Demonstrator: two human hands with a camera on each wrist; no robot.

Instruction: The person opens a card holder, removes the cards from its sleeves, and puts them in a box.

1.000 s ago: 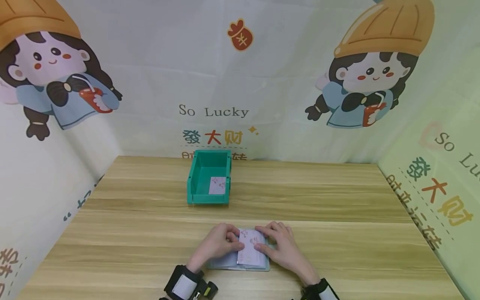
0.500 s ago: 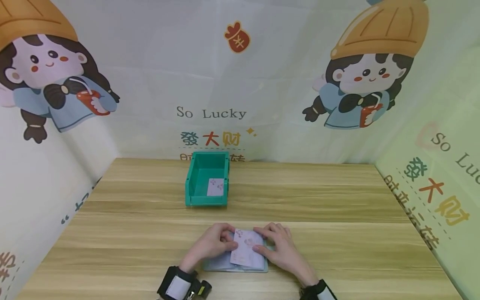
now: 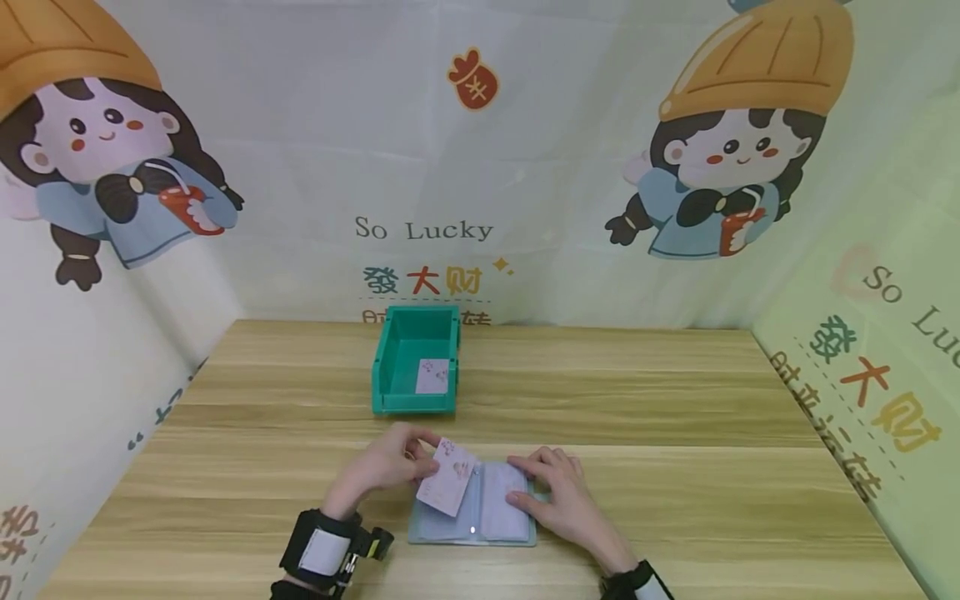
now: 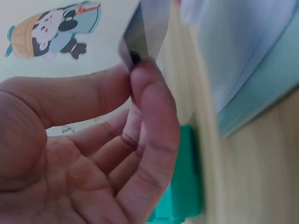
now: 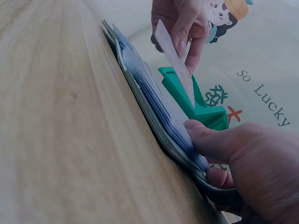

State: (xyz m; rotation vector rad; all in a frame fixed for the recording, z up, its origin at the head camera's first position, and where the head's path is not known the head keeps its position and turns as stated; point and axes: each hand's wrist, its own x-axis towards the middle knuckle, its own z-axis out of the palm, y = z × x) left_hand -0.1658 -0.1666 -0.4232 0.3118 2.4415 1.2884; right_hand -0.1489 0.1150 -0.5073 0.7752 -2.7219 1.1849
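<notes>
My left hand (image 3: 384, 461) pinches a pale pink card with a small flower print (image 3: 450, 480) between thumb and fingertips. The card is tilted above the left page of an open card album (image 3: 506, 510) with a light blue-green cover and clear sleeves. In the right wrist view the card (image 5: 174, 56) appears nearly edge-on, apart from the stack of sleeves (image 5: 163, 109). My right hand (image 3: 564, 497) grips the album's right edge, thumb on the pages and fingers at the cover. The left wrist view shows thumb and forefinger meeting on the card's edge (image 4: 152, 28).
A green open-front bin (image 3: 414, 405) stands behind the album, near the back of the wooden table (image 3: 637, 392). Another pink printed card (image 3: 432, 377) lies inside it. Printed cloth walls (image 3: 570, 183) with cartoon figures enclose the table at the back and sides.
The left hand has carried the card left and up, off the album's right page, uncovering that page and the centre fold. The right hand has stayed on the album's right edge.
</notes>
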